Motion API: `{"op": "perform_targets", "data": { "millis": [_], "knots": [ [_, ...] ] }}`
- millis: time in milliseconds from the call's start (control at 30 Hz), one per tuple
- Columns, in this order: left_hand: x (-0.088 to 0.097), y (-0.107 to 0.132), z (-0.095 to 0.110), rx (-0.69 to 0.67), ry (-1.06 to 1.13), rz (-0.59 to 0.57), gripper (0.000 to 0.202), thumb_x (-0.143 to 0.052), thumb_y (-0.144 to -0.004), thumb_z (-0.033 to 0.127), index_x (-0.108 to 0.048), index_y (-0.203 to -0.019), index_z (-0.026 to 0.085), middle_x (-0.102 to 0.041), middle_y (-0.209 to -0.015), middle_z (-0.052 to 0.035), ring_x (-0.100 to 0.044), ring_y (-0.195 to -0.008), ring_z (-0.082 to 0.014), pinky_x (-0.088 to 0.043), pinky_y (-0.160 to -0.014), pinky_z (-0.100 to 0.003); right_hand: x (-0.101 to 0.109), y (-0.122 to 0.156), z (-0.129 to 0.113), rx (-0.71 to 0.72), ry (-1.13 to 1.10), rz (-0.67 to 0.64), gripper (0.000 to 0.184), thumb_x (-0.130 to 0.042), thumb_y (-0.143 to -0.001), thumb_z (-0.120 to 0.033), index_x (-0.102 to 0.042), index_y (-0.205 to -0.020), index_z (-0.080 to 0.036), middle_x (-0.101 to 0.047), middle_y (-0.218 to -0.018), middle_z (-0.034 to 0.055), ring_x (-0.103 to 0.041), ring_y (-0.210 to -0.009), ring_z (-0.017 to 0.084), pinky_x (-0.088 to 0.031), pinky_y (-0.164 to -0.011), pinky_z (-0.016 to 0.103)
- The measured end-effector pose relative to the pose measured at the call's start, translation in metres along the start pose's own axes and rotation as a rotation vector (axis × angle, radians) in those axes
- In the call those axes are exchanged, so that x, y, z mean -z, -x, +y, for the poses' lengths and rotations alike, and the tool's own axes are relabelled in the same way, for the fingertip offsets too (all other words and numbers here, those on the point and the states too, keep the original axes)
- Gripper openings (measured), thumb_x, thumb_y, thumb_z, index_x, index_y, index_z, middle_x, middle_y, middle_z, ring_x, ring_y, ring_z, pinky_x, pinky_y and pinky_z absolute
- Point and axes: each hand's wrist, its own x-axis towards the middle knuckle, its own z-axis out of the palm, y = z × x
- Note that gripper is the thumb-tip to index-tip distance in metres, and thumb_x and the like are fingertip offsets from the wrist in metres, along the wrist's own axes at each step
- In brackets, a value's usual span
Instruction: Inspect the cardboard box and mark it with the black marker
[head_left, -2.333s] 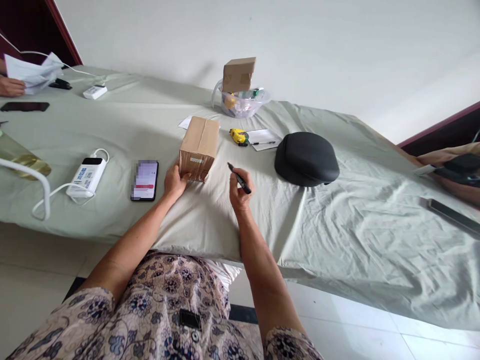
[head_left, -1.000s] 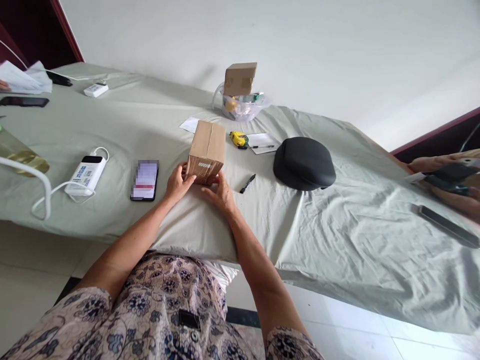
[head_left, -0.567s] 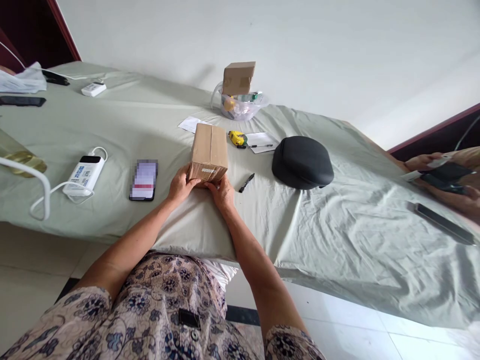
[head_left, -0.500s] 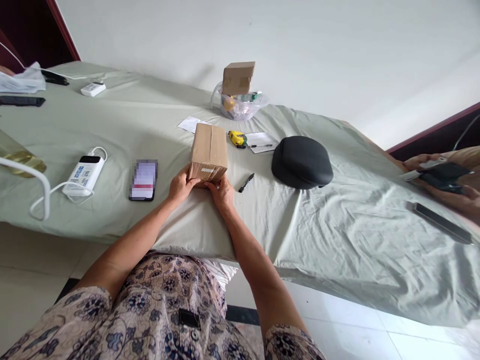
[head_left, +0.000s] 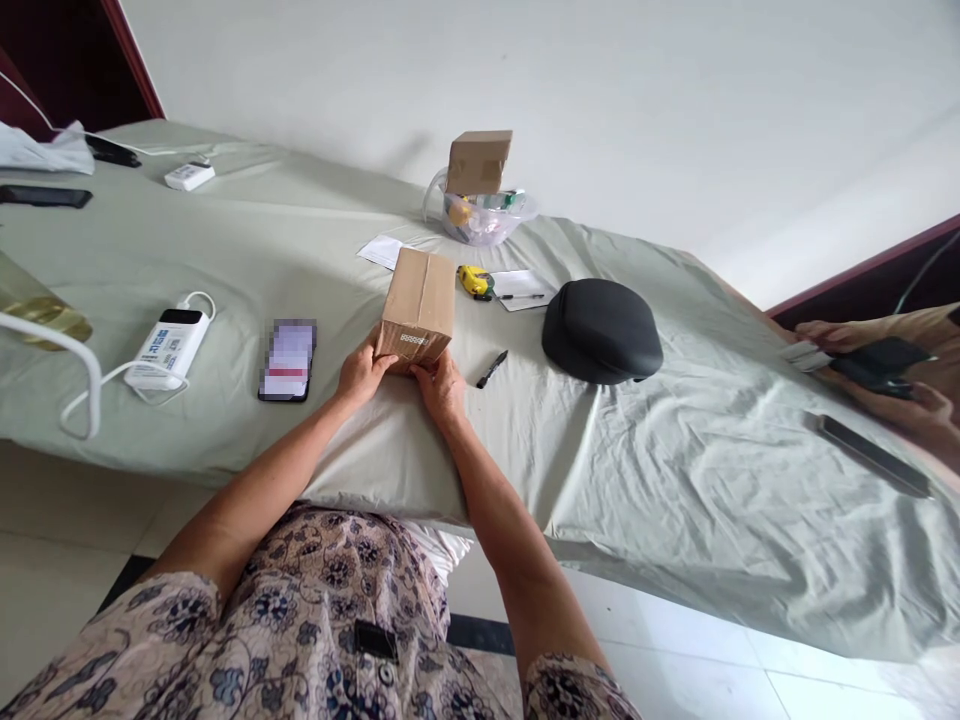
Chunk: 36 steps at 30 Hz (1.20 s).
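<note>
A small brown cardboard box, taped along its top with a white label on its near face, rests on the grey-green sheet. My left hand grips its near left corner. My right hand grips its near right corner. A black marker lies on the sheet just right of my right hand.
A phone and a white power bank with cable lie left of the box. Behind it are a yellow tape measure, papers with a pen, a clear bowl topped by another box. A black case sits right. Another person's hands are at far right.
My right hand put the black marker down on the sheet and came to the box's near right corner. Both hands now hold the box, which has turned slightly.
</note>
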Motion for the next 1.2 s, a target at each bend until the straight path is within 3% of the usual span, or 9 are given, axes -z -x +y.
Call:
{"op": "perform_targets", "data": {
  "millis": [167,333,433,600,700,800,933,1067,1200],
  "knots": [
    [0.005,0.002,0.009,0.001,-0.031,-0.059,0.035,-0.066,-0.090,0.028,-0.064,-0.122,0.016,-0.075,-0.117,-0.0173,-0.071,-0.112,-0.0341,-0.057,-0.095,-0.041,0.007,-0.001,0.002,0.011,-0.033,-0.045,0.062,-0.070,-0.080,-0.041,-0.053,-0.135,-0.020,-0.070,-0.085,0.0026,-0.067,-0.078,0.024,-0.058,-0.075,0.041],
    [0.017,0.000,0.012,-0.034,0.050,-0.062,0.073,-0.057,-0.078,0.002,-0.047,-0.149,0.014,-0.063,-0.143,-0.0168,-0.064,-0.130,-0.0304,-0.053,-0.110,-0.041,0.015,-0.002,0.007,0.050,-0.042,-0.109,0.074,-0.070,-0.077,-0.034,-0.047,-0.146,-0.017,-0.072,-0.090,0.0033,-0.070,-0.083,0.024,-0.058,-0.080,0.041],
    [0.030,-0.007,0.009,-0.053,0.087,0.067,0.082,-0.050,-0.073,-0.003,-0.044,-0.152,0.016,-0.061,-0.147,-0.0142,-0.060,-0.135,-0.0264,-0.051,-0.114,-0.040,0.014,-0.002,0.010,0.082,-0.021,-0.115,0.072,-0.069,-0.079,-0.033,-0.047,-0.145,-0.018,-0.073,-0.090,0.0034,-0.069,-0.085,0.023,-0.058,-0.082,0.041],
    [0.073,-0.016,0.002,0.000,-0.021,0.295,0.072,-0.048,-0.074,0.000,-0.054,-0.145,0.014,-0.067,-0.137,-0.0138,-0.064,-0.127,-0.0268,-0.049,-0.114,-0.041,0.011,-0.002,0.012,0.086,-0.007,-0.114,0.071,-0.069,-0.079,-0.030,-0.048,-0.145,-0.017,-0.073,-0.093,0.0046,-0.069,-0.086,0.023,-0.058,-0.083,0.040],
    [0.107,-0.013,-0.003,0.094,-0.206,0.381,0.063,-0.049,-0.082,0.008,-0.055,-0.145,0.011,-0.065,-0.138,-0.0189,-0.059,-0.132,-0.0352,-0.044,-0.117,-0.053,0.010,-0.003,0.012,0.100,-0.011,-0.102,0.073,-0.069,-0.080,-0.029,-0.046,-0.148,-0.019,-0.073,-0.094,0.0044,-0.070,-0.089,0.024,-0.058,-0.084,0.041],
    [0.135,-0.006,-0.006,0.301,-0.481,0.313,0.048,-0.048,-0.092,0.023,-0.064,-0.134,0.004,-0.063,-0.132,-0.0299,-0.054,-0.132,-0.0473,-0.046,-0.107,-0.065,0.011,-0.004,0.010,0.096,-0.023,-0.113,0.073,-0.068,-0.081,-0.029,-0.045,-0.149,-0.020,-0.074,-0.095,0.0048,-0.070,-0.090,0.025,-0.058,-0.085,0.041],
    [0.149,0.000,-0.008,0.525,-0.695,0.105,0.046,-0.043,-0.099,0.030,-0.071,-0.123,0.002,-0.061,-0.133,-0.0334,-0.055,-0.132,-0.0473,-0.046,-0.107,-0.060,0.015,-0.006,0.008,0.075,-0.023,-0.152,0.073,-0.069,-0.083,-0.031,-0.044,-0.151,-0.018,-0.073,-0.096,0.0063,-0.070,-0.092,0.025,-0.057,-0.086,0.041],
    [0.143,-0.002,-0.008,0.522,-0.689,0.012,0.048,-0.038,-0.101,0.031,-0.068,-0.128,0.005,-0.062,-0.135,-0.0308,-0.057,-0.131,-0.0448,-0.046,-0.107,-0.057,0.019,-0.008,0.005,0.063,-0.041,-0.184,0.082,-0.076,-0.081,-0.041,-0.044,-0.152,-0.017,-0.074,-0.097,0.0073,-0.071,-0.091,0.027,-0.058,-0.086,0.041],
    [0.135,-0.007,-0.016,0.497,-0.578,-0.025,0.042,-0.041,-0.099,0.031,-0.070,-0.122,0.009,-0.066,-0.131,-0.0280,-0.060,-0.127,-0.0433,-0.048,-0.103,-0.053,0.025,-0.010,0.005,0.036,-0.059,-0.207,0.094,-0.082,-0.077,-0.055,-0.042,-0.154,-0.018,-0.075,-0.101,0.0087,-0.073,-0.090,0.027,-0.060,-0.083,0.040]
  ]
}}
